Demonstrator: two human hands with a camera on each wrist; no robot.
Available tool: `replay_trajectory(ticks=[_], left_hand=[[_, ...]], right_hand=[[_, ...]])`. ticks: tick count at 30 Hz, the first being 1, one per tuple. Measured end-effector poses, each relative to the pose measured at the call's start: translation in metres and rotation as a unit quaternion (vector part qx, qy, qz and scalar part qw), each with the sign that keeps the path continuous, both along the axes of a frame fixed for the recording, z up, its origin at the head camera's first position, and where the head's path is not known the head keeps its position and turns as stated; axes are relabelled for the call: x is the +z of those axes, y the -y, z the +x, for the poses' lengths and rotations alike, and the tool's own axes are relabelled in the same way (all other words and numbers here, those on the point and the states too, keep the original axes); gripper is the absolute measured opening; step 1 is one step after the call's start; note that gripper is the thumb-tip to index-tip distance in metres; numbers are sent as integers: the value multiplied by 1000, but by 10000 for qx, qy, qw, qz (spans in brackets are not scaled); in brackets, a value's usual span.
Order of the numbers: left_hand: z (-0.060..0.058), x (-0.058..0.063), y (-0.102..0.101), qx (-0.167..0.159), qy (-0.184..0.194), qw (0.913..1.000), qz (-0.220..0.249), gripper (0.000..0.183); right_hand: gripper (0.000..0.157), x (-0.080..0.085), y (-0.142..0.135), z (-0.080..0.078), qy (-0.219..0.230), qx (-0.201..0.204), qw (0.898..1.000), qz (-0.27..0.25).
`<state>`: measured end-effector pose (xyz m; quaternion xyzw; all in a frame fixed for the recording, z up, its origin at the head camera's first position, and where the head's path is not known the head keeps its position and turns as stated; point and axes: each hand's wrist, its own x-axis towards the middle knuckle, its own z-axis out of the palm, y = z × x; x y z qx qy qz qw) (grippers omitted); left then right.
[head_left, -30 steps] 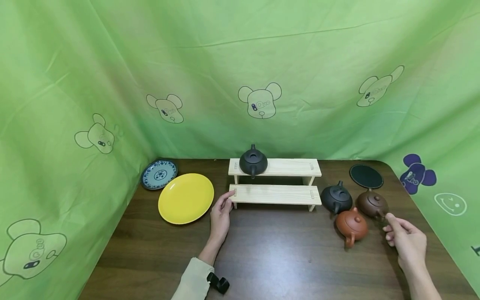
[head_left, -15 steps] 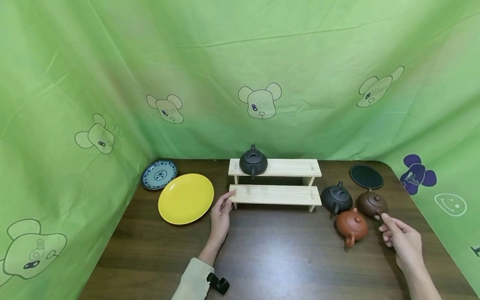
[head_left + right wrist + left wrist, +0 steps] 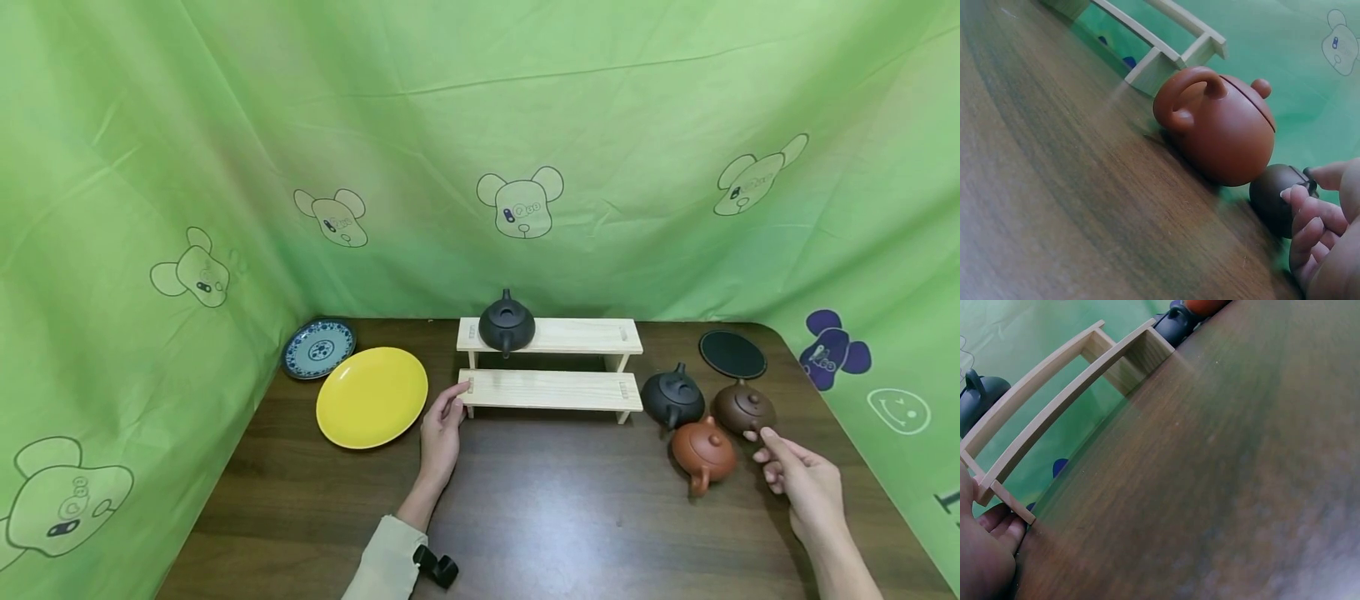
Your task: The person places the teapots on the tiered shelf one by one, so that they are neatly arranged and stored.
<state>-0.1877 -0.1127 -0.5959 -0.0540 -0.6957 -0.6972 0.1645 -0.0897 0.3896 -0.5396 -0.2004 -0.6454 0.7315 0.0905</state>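
Observation:
My left hand (image 3: pixel 440 437) holds the left end of the lower shelf of a pale wooden two-tier stand (image 3: pixel 551 389); in the left wrist view its fingers (image 3: pixel 1007 531) lie round the stand's leg. On the right, my right hand (image 3: pixel 813 487) pinches the handle of a dark brown teapot (image 3: pixel 742 408) between thumb and fingers. That brown teapot (image 3: pixel 1272 197) stands on the table, partly covered by the fingers in the right wrist view. Beside it are an orange-red teapot (image 3: pixel 702 450) and a black teapot (image 3: pixel 672 396). Another black teapot (image 3: pixel 507 323) sits on the upper shelf's left end.
A yellow plate (image 3: pixel 372 398) and a blue patterned plate (image 3: pixel 318 350) lie to the left of the stand. Behind the brown teapot is a round black coaster-like disc (image 3: pixel 732 353). Green cloth (image 3: pixel 420 267) encloses the back and sides of the brown table (image 3: pixel 547 500).
My right hand has moved slightly left, and its thumb and fingers have come round the brown teapot's handle. My left hand and the stand have stayed in place.

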Motion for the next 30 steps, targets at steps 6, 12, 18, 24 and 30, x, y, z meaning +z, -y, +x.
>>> replay_trajectory(ticks=[6,12,18,24,30], left_hand=[[1,5,-1,-24,277,9996,42,27],[3,11,-2,33,403,9992,11,26],[7,13,-2,1,-121,9999,-52,28],[6,12,-2,100,-16,9999,-137,26],[9,17,-4,71,-126,9998,-135,28]], right_hand=[[32,1,1,0,63,28,10000,-13],[32,3,-1,0,125,-20,9998,-152],[36,3,-1,0,-142,-133,9980,-597],[35,5,0,0,-265,-300,9955,-857],[34,8,3,0,-498,-450,9891,-1308]])
